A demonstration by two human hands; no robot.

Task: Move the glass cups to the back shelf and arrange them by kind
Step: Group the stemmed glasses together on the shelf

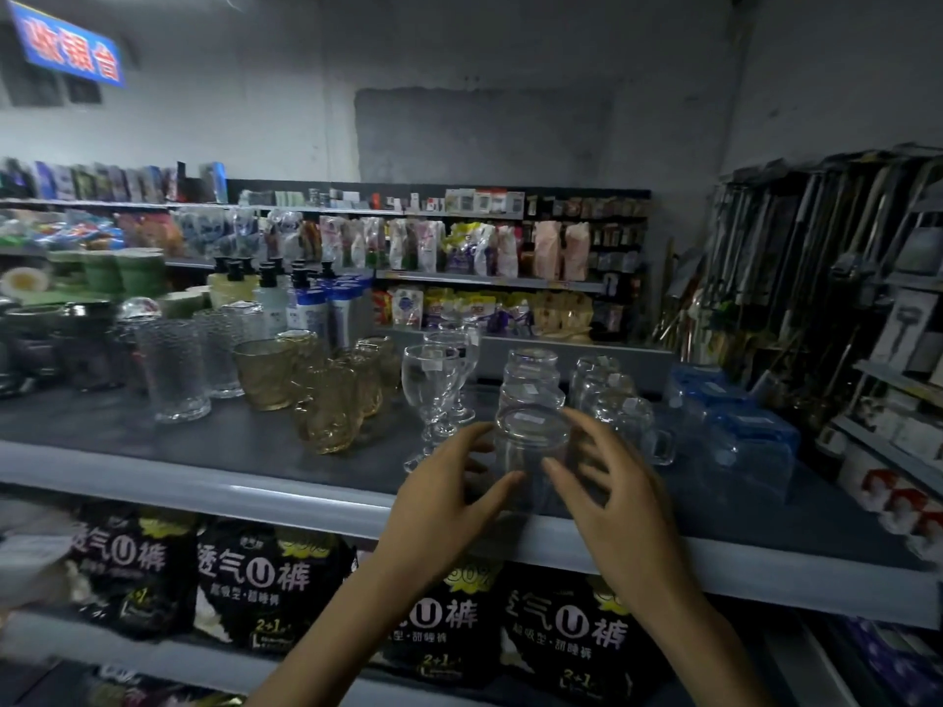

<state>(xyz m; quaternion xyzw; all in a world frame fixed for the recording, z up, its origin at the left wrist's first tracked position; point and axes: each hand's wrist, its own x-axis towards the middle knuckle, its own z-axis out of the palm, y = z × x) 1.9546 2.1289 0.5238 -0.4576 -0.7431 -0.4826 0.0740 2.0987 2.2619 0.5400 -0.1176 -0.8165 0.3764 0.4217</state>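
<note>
In the head view, we reach out to the shelf with both hands. The clear glass cup stands between the left grip and the right grip, near the front edge of the shelf. Both grips are spread wide, with the fingers a little bent, one on each side of the cup. The thumbs sit right at the glass. The picture is blurry there, so we cannot tell if they touch it.

We think this cup is light, but hard and smooth, so it could slip. It would break if it fell or banged into the others. The best place to hold it looks like the round side, low down, with one grip on each side, not the thin rim.

The cup is see-through, short and round. It seems to have a small pale sticker near its top. Just behind the grips are the matching cups. We cannot tell if they are in a row or a stack. Left of the left grip stand the stemmed glasses, and farther left the yellow cups. Past the right grip are the glass mugs with handles, and then the blue cups.
</note>
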